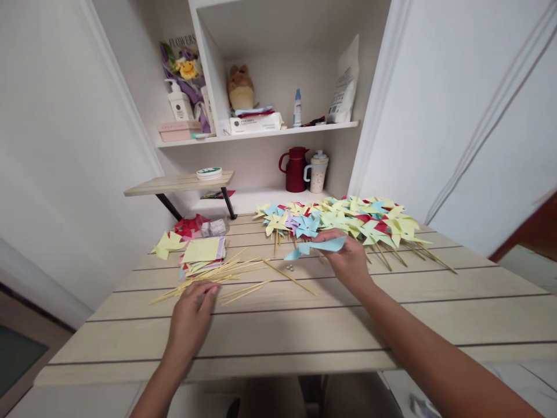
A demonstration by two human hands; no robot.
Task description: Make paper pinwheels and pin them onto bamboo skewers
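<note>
My right hand (343,261) is closed on a light-blue paper pinwheel (322,244), seen nearly edge-on above the table. Below and left of it lie a single stick (290,277) and a few tiny shiny pieces (290,267). My left hand (194,307) rests at the near side of a loose pile of thin sticks (209,271), its fingers curled and thumb against them; what they hold, if anything, is hidden. Two or three sticks (246,292) lie just right of it. A stack of coloured paper squares (202,249) sits behind the pile.
Many pinwheels on sticks (335,218) cover the back right of the slatted table (278,342). At the back left are a yellow folded paper piece (167,244), a clear box (214,227) and a small raised shelf (178,183). A red jug (296,169) and a cup (318,173) stand behind.
</note>
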